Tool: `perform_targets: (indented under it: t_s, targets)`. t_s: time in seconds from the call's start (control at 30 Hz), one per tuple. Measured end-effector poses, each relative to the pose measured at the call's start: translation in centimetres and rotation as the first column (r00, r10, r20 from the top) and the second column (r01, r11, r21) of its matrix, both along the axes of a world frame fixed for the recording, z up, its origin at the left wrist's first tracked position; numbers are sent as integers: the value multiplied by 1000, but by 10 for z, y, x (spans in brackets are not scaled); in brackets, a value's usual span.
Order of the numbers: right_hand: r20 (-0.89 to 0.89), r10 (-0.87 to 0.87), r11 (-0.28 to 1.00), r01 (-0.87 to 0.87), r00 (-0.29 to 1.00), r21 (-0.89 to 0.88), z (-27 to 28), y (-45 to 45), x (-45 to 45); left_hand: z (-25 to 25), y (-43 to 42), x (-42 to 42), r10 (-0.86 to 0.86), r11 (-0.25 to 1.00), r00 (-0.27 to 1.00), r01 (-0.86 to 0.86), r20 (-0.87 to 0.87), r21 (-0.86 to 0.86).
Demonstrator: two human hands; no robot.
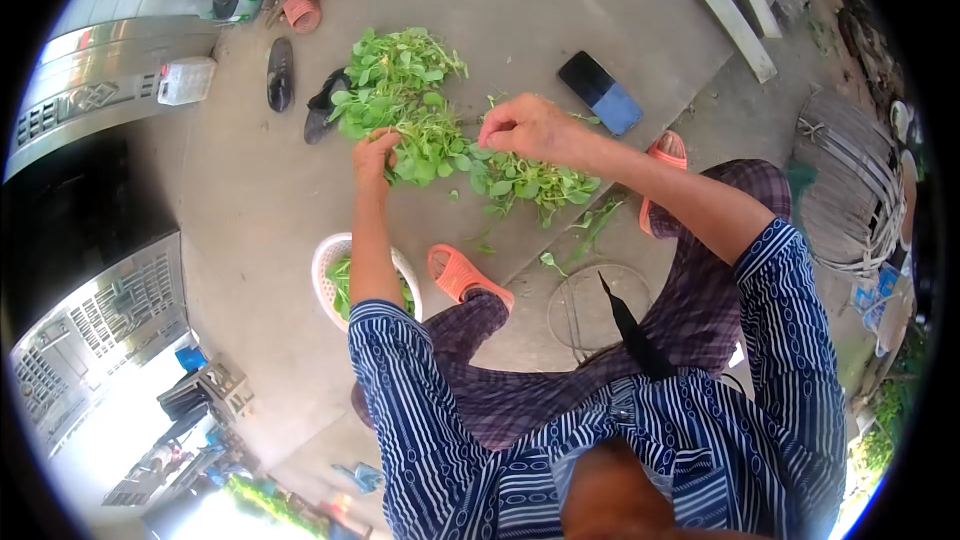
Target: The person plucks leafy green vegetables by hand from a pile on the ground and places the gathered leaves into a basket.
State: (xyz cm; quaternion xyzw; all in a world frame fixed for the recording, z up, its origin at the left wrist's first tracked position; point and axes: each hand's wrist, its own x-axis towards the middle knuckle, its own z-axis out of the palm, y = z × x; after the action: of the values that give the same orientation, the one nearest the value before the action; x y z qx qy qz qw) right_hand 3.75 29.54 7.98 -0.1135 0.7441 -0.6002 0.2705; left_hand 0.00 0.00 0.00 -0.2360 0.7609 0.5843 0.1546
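A heap of leafy greens (405,65) lies on the concrete floor in front of me. At the heap's near left edge, my left hand (376,152) has its fingers closed on some of the greens. My right hand (528,128) is held above a second, looser part of the greens (530,180), fingers curled into a pinch. What sits between those fingertips, if anything, is too small to make out. Below my left forearm stands a white perforated basket (326,265) with green leaves in it, partly hidden by the arm.
A phone (600,92) lies on the floor beyond my right hand. Dark shoes (281,75) are left of the heap. Loose leaves (595,228) are scattered near my orange sandals (462,272). White boards (737,30) and a woven bundle (850,180) lie at the right.
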Motion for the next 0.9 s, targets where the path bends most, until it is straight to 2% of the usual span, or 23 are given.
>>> perform_targets:
  t_s: [0.07,0.1,0.17,0.2,0.27,0.3,0.37,0.4,0.43,0.5,0.53,0.6,0.63,0.7,0.73,0.8,0.83,0.9]
  targets:
    - [-136,-79,996,83,988,23,-9,-9,-9,25,-5,-6,-66,985,998,65,5,157]
    - [-106,-83,996,86,991,23,2,0,10,46,7,18,-70,986,997,64,34,156]
    - [-265,-26,994,51,964,91,4,-2,1,75,18,17,-102,969,995,94,24,231]
    - [-261,-33,993,61,965,99,7,1,5,80,29,23,-129,964,990,112,58,243]
    - [-484,-120,986,160,867,42,18,-3,9,101,51,37,-165,960,983,140,84,241]
    - [-483,-125,984,169,866,49,21,-2,11,108,64,43,-190,955,976,158,109,250]
    - [-475,-57,994,95,878,56,24,-4,13,119,84,54,-241,938,965,203,107,280]
    - [-591,-84,996,86,802,-25,23,-5,15,123,92,60,-282,920,953,234,114,315]
    - [-581,-76,997,81,810,-19,14,-3,12,119,96,60,-277,919,953,225,124,324]
    - [-533,114,993,-91,839,69,13,-1,13,124,101,65,-285,927,953,246,106,281]
    - [-530,122,993,-100,839,69,9,-3,15,127,101,68,-277,930,955,237,108,282]
    - [-699,61,997,-18,712,69,3,-9,17,132,100,73,-251,968,967,252,38,3]
    - [-697,63,998,-23,714,66,2,-10,19,131,98,73,-247,969,968,247,42,2]
    - [-651,160,958,44,742,284,4,-9,19,133,97,70,-380,880,903,286,-201,-379]
    - [-650,161,957,43,743,286,7,-8,18,134,100,71,-379,881,903,286,-201,-378]
    - [-615,187,926,72,766,371,12,-8,18,133,113,74,-542,734,837,429,-73,-527]
    - [-612,192,924,67,767,375,10,-9,17,132,119,74,-539,737,839,428,-73,-522]
    - [-642,168,921,113,748,373,6,-11,17,128,128,71,-643,587,761,419,-85,-693]
